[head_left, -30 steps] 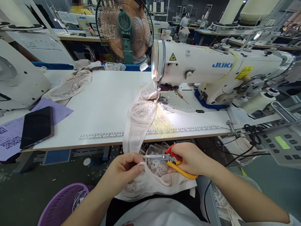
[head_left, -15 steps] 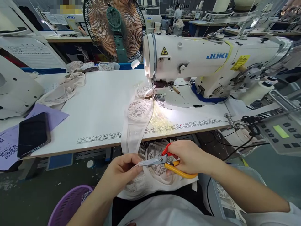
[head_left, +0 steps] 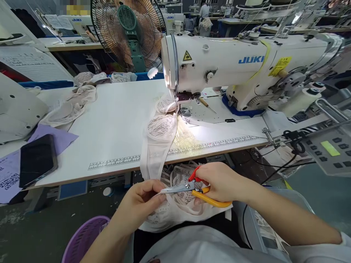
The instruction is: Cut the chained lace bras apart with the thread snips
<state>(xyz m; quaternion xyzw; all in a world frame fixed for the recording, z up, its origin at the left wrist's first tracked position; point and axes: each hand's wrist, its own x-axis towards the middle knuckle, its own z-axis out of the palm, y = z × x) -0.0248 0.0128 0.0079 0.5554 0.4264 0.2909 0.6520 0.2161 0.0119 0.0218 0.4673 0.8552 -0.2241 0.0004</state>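
Observation:
My left hand (head_left: 142,204) pinches the edge of a pale lace bra (head_left: 178,215) that lies over my lap. In my right hand (head_left: 216,182) are scissors (head_left: 186,187) with one red and one orange handle. Their blade tips touch the fabric right at my left fingertips, and the blades look nearly closed. Another lace bra piece (head_left: 160,128) hangs from under the sewing machine's needle area down over the table's front edge, just above my hands.
A white sewing machine (head_left: 219,65) stands on the table (head_left: 115,128). A phone (head_left: 38,159) lies on purple paper at the left. Around me are a fan (head_left: 128,33), a purple basket (head_left: 85,239), a clear bin (head_left: 290,199) and a control panel (head_left: 329,149).
The camera view has shifted slightly, so the table and machine appear a little further left and higher. Both hands, the scissors and the fabric keep nearly the same position.

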